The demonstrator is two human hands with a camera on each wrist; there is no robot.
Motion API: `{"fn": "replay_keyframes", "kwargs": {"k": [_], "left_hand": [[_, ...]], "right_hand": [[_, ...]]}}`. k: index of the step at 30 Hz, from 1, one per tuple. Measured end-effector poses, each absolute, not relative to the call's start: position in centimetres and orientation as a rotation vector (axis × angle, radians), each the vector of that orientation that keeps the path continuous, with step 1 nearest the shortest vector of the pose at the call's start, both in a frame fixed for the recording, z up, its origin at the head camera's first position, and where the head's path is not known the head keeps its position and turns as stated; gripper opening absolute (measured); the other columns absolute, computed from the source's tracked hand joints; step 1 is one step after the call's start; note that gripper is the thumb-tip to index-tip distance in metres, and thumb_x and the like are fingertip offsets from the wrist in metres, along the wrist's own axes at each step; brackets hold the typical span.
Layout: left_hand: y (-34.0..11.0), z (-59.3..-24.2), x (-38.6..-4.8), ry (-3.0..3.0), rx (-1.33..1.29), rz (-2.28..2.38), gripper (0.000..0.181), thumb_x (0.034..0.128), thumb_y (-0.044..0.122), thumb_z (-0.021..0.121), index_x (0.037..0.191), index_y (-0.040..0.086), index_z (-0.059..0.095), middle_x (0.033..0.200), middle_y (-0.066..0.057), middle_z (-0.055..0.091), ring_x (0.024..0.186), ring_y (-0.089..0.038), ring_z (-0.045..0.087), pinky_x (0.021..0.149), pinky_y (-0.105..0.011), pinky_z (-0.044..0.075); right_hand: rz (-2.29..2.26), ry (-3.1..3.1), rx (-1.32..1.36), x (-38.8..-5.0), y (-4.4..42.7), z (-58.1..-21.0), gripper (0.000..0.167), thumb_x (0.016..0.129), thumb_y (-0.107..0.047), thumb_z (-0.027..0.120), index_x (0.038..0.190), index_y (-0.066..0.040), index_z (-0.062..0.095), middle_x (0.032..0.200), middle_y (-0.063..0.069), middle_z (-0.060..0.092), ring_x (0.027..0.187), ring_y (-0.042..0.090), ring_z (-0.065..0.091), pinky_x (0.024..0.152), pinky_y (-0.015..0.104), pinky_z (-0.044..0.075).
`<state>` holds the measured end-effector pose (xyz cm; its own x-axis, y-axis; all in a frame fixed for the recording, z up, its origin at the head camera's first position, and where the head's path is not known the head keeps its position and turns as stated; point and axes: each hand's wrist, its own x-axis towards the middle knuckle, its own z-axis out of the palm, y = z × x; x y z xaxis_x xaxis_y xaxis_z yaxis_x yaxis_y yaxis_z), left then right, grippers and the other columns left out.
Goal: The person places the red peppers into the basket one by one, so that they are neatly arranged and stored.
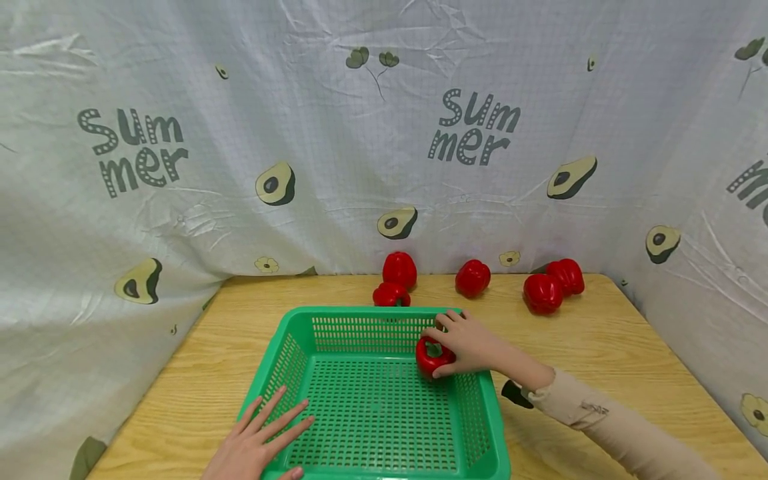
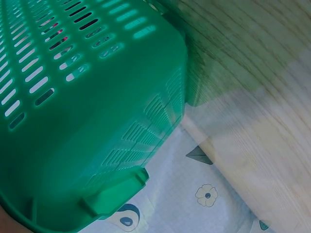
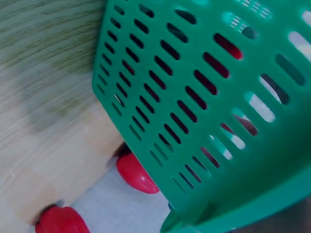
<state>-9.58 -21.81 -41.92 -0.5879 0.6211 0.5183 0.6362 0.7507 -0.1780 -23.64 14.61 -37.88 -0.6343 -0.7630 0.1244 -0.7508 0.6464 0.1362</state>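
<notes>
A green plastic basket [image 1: 498, 427] with slotted walls stands on the wooden table. In its far right corner is a red bell pepper [image 1: 427, 363], green stem facing up. My right hand [image 1: 471, 343] reaches over the right rim and grips this pepper, fingers on its far side and thumb on its near side. My left hand [image 1: 255, 437], fingers spread and straight, lies over the near left rim. Both wrist views mostly show the basket's outer walls [image 2: 121, 87]; through the slots of the wall [image 3: 146, 121] in the right wrist view, bits of red show.
Behind the basket sit two red peppers, one upright [image 1: 399, 269] and one lower in front [image 1: 391, 295]. Another pepper [image 1: 473, 279] lies at the table's back edge, and a pair [image 1: 543, 294] farther right. A printed cloth [image 1: 336, 167] hangs behind the table [image 1: 576, 373].
</notes>
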Motion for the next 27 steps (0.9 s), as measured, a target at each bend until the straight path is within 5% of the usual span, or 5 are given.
{"fn": "replay_keyframes", "kwargs": {"k": [20, 27], "left_hand": [[-22.0, -42.3, -10.0, -2.327, -0.976, -0.110, 0.064, 0.0753, 0.056, 0.057, 0.133, 0.034, 0.040, 0.147, 0.020, 0.015, 0.140, -0.009, 0.002, 0.113, -0.023, -0.008], [-22.1, -42.3, -10.1, -2.305, -0.991, -0.105, 0.073, 0.0773, 0.057, 0.054, 0.140, 0.036, 0.023, 0.147, 0.019, 0.014, 0.140, -0.010, 0.001, 0.113, -0.024, -0.008]], "right_hand": [[0.073, -2.431, 1.258, -22.7, 17.8, -38.0, 0.033, 0.079, -0.039, 0.063, 0.106, -0.019, 0.061, 0.094, -0.005, 0.055, 0.088, 0.013, 0.050, 0.074, 0.034, 0.044], [0.103, -2.408, 1.258, -22.4, 18.4, -38.4, 0.028, 0.080, -0.036, 0.063, 0.103, -0.021, 0.062, 0.095, -0.006, 0.057, 0.089, 0.011, 0.050, 0.073, 0.032, 0.043]]}}
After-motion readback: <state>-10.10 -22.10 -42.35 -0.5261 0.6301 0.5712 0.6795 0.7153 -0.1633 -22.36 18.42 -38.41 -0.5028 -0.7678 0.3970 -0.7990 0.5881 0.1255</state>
